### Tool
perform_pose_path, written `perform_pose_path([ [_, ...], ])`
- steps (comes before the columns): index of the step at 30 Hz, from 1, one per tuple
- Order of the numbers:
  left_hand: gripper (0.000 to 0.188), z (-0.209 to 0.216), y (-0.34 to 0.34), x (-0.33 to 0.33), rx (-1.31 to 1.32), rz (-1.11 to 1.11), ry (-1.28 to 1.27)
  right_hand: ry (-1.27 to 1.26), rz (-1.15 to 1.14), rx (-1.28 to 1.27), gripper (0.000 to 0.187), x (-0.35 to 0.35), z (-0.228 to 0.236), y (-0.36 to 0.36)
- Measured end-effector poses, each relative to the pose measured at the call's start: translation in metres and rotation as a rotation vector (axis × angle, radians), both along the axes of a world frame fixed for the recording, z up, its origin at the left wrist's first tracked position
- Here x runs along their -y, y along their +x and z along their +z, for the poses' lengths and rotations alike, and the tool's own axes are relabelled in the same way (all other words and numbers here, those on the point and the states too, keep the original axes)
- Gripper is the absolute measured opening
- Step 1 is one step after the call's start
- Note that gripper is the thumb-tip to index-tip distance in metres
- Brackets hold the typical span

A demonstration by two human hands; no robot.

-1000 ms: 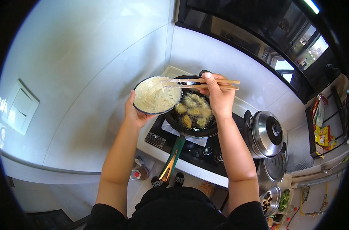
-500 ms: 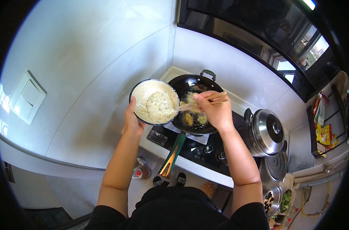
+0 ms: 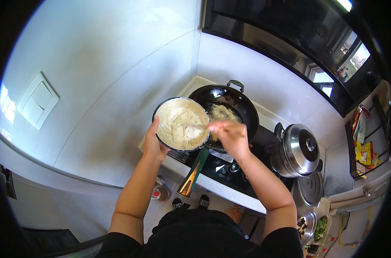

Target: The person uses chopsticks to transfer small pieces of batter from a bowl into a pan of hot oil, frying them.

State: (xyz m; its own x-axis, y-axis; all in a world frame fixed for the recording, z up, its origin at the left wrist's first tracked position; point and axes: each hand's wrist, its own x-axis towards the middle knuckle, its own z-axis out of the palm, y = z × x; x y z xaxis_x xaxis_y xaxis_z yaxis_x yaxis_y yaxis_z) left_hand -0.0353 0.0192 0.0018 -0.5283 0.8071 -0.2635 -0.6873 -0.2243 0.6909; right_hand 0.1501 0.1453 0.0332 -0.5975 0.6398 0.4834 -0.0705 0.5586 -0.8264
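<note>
My left hand (image 3: 153,141) grips a dark-rimmed bowl (image 3: 166,113) at its left side, thumb over the rim. The bowl is tipped and holds a thick, pale batter (image 3: 187,129) with dark green bits. My right hand (image 3: 232,136) is closed around chopsticks (image 3: 199,126), blurred by motion, with their tips down in the batter. Just behind and right of the bowl sits a black wok (image 3: 248,107) on the stove. Pale battered pieces (image 3: 223,113) lie in its oil, partly hidden by my right hand and the bowl.
The wok's green and gold handle (image 3: 193,174) juts toward me over the counter edge. A lidded steel pot (image 3: 299,148) stands right of the wok, beside another round lid (image 3: 310,189). A steel bowl (image 3: 306,228) and green vegetables (image 3: 321,228) lie at lower right. A dark range hood (image 3: 264,47) hangs above.
My right hand has moved slightly left and down from over the wok, and the chopsticks now reach into the bowl. The bowl has shifted a little right and toward me.
</note>
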Motion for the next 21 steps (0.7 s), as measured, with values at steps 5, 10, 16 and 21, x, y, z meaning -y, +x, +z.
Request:
perform_pose_path([
  [5, 0.060, -0.003, 0.001, 0.000, -0.033, 0.048, -0.062, -0.236, 0.031, -0.133, 0.010, -0.008, 0.028, 0.018],
  [10, 0.059, -0.004, 0.000, -0.013, -0.053, 0.042, -0.032, -0.127, -0.099, -0.181, 0.015, -0.032, 0.042, 0.026],
  [16, 0.058, 0.026, 0.014, -0.022, -0.004, 0.045, 0.025, -0.114, -0.083, -0.009, 0.013, -0.027, 0.027, 0.014],
  [21, 0.057, 0.014, 0.008, -0.022, -0.004, 0.051, 0.045, -0.207, 0.007, -0.172, 0.011, -0.017, 0.036, 0.024],
])
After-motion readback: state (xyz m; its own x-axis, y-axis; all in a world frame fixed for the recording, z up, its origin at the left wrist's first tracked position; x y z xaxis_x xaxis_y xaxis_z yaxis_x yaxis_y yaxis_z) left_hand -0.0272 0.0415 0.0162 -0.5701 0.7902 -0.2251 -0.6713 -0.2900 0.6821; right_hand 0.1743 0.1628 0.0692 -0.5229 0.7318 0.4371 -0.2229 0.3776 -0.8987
